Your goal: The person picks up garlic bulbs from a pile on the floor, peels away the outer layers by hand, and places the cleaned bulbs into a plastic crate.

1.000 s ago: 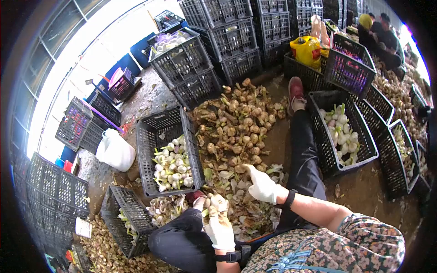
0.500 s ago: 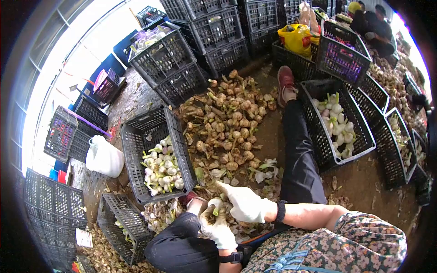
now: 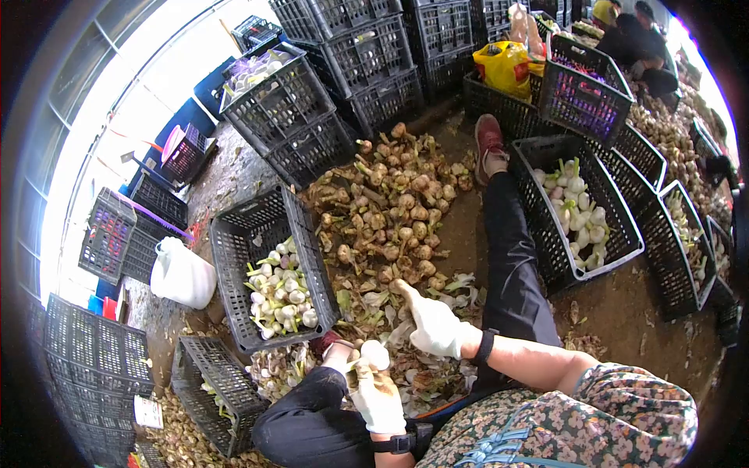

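Note:
My left hand (image 3: 378, 399), in a stained white glove, holds a peeled white garlic bulb (image 3: 375, 355) near my bent left knee. My right hand (image 3: 435, 324), also gloved, is up and to the right of it, apart from the bulb, with its fingers drawn together and pointing up-left; whether something small is between them is too small to tell. Beyond the hands lies a heap of unpeeled garlic (image 3: 398, 203) on the ground, with loose skins (image 3: 421, 382) below. A black crate (image 3: 324, 292) at the left holds clean white bulbs (image 3: 285, 296).
Another crate (image 3: 546, 261) of white garlic stands right of my outstretched leg. Stacked black crates (image 3: 370, 58) rise behind the heap. A white jug (image 3: 183, 274) stands at the left, and a yellow bag (image 3: 503, 69) lies at the back. People sit at the upper right.
My hands have moved apart, the right one up and rightward. The bulb in my left hand now shows white and clean above the fingers.

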The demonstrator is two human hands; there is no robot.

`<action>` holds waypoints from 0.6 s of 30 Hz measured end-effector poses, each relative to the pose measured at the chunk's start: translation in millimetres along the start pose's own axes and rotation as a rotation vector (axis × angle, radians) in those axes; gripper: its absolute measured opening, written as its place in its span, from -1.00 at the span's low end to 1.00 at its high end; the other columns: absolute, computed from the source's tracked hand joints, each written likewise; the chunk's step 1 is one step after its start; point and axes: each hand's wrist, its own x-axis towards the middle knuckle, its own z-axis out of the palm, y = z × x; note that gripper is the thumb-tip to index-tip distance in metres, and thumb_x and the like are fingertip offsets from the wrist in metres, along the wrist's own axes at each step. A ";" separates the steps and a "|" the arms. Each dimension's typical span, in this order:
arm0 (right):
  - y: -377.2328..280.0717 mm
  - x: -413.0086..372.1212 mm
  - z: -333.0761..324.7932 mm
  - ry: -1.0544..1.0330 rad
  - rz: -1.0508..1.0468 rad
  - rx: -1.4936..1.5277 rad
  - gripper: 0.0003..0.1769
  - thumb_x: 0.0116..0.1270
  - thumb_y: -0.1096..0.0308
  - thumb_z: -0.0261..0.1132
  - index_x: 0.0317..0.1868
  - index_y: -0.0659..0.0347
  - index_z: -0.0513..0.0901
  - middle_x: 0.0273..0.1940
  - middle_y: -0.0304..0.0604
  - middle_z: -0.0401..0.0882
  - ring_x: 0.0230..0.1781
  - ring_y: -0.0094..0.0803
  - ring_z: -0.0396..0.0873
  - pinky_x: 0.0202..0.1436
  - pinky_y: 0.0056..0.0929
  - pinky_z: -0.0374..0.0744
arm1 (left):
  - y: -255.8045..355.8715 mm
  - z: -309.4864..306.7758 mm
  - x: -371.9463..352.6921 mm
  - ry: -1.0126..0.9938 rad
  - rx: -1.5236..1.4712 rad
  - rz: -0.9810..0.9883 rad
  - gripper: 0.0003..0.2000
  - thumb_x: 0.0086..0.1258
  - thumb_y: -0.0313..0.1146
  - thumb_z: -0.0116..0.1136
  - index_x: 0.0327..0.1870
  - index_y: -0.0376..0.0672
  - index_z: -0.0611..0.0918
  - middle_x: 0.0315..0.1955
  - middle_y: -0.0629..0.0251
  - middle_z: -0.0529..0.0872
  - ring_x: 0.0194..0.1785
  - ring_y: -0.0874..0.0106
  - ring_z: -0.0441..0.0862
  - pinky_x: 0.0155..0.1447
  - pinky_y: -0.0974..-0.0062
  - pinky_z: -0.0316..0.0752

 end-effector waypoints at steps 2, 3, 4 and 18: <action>45.6 -1.4 18.8 0.034 -0.100 -0.135 -0.10 0.03 0.47 0.25 0.48 0.36 0.22 -0.06 0.25 0.67 -0.07 0.13 0.66 0.00 -0.09 0.62 | 2.2 2.3 2.2 -0.078 -0.083 -0.039 -0.70 0.57 -0.31 0.11 0.23 -0.18 0.51 0.19 0.21 0.61 0.23 0.25 0.57 0.29 0.22 0.54; 72.3 -5.5 31.2 0.072 -0.185 -0.189 -0.18 0.05 0.44 0.27 0.41 0.39 0.34 -0.15 0.22 0.71 -0.12 0.09 0.68 -0.05 -0.12 0.63 | 3.0 2.9 5.3 -0.162 -0.170 -0.077 -0.69 0.58 -0.27 0.07 0.26 -0.13 0.50 0.24 0.21 0.58 0.25 0.20 0.55 0.28 0.14 0.55; 85.0 -7.9 33.5 -0.280 -0.088 -0.349 -0.34 0.06 0.40 0.28 0.25 0.38 0.50 -0.17 0.19 0.72 -0.10 0.06 0.69 -0.03 -0.14 0.63 | -4.5 -11.6 14.5 -0.182 -0.227 -0.104 -0.70 0.57 -0.24 0.09 0.22 -0.08 0.53 0.21 0.18 0.61 0.24 0.13 0.57 0.25 0.04 0.58; 240.6 98.8 57.1 -0.144 0.499 -0.630 -0.55 0.29 0.28 0.40 0.17 0.20 0.66 -0.09 -0.05 0.73 0.02 0.02 0.65 0.00 -0.02 0.60 | 17.5 -2.7 76.2 0.047 -0.043 -0.126 -0.66 0.57 -0.32 0.10 0.28 -0.19 0.47 0.00 0.21 0.64 0.03 0.33 0.65 0.16 0.29 0.62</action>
